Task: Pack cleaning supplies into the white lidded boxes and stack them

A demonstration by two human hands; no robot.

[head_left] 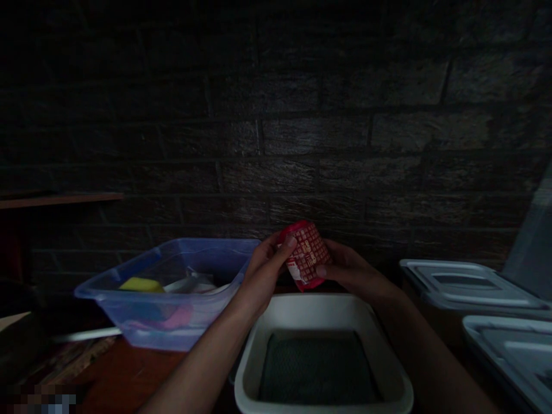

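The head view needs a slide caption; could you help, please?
Left hand and right hand hold a red packet near a white tub.

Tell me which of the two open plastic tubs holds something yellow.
The translucent blue plastic tub on the left: a yellow object shows inside, whereas the off-white rectangular plastic tub shows dark contents.

Head-worn view, forward toward brick wall (288, 138)

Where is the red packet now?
In the head view, slightly right of centre, the red packet is held between left hand and right hand, above the white tub.
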